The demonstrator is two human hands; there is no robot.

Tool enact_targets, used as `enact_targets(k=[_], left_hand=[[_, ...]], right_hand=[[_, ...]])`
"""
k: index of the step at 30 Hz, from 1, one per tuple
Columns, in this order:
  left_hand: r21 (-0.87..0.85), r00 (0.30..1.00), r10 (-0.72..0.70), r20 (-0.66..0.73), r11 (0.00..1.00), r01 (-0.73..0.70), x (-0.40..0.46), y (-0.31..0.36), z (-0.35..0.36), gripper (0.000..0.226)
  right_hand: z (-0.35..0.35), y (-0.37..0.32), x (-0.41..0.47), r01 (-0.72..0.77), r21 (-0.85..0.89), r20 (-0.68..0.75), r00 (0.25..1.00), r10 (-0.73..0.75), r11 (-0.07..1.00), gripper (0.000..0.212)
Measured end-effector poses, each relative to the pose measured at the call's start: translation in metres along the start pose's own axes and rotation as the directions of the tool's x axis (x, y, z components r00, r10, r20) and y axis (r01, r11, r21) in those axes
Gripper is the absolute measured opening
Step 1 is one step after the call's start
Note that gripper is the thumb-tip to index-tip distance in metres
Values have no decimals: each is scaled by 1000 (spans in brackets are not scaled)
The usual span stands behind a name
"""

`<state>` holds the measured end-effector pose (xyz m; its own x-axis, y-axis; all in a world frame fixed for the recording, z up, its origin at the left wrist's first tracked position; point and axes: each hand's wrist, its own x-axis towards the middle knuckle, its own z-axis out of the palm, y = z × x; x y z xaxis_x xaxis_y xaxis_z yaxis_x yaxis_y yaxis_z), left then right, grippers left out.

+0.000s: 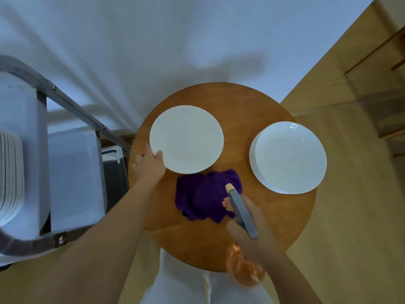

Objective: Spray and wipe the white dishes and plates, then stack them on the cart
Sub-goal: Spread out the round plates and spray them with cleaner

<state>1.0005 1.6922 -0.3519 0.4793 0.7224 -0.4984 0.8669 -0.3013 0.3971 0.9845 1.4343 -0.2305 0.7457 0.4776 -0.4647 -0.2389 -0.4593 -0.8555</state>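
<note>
A single white plate (pixel 186 139) is tilted up over the left half of the round wooden table (pixel 274 220). My left hand (pixel 150 164) grips its lower left rim, thumb on top. My right hand (pixel 252 233) holds a spray bottle (pixel 241 209) with a grey head and an orange body, its nozzle pointing toward the plate. A crumpled purple cloth (pixel 203 196) lies on the table between my hands. A stack of white plates (pixel 288 156) sits on the right side of the table.
A metal cart (pixel 72 106) stands to the left of the table, with white bins and another stack of white dishes (pixel 11 178) on it. A white cloth-covered surface lies beyond the table. Wooden floor shows to the right.
</note>
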Motion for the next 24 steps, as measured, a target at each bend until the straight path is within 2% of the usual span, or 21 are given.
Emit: enact_targets(k=[3,5,8,10,11,13,16,20,24], left_hand=[[-32,997,-61,42,998,62,-8,9,3,66],[10,999,-26,-33,1000,27,-25,24,8,76],[104,951,278,-133,958,-266,-60,54,29,72],[62,903,421,-85,907,-417,-78,79,49,53],[4,892,450,-29,893,-450,-85,92,59,40],[-83,887,442,132,897,-434,-97,115,79,31],[-32,871,393,294,915,-402,-107,141,108,43],[67,873,356,333,915,-399,-109,155,131,42],[94,890,314,332,927,-363,-105,158,136,26]], right_hand=[[-6,4,2,-8,14,-14,1000,9,1000,31],[-11,6,4,-17,25,-31,999,18,1000,30],[-22,8,6,-14,18,-90,996,16,1000,30],[-31,8,7,-19,22,-125,992,22,1000,33],[-36,9,8,-22,33,-140,990,27,999,34],[-49,13,9,-31,44,-173,984,38,999,34],[-71,20,8,-69,69,-220,972,82,995,32],[-99,32,6,-79,103,-219,971,100,992,29],[-117,49,9,-38,93,-246,967,60,995,23]])
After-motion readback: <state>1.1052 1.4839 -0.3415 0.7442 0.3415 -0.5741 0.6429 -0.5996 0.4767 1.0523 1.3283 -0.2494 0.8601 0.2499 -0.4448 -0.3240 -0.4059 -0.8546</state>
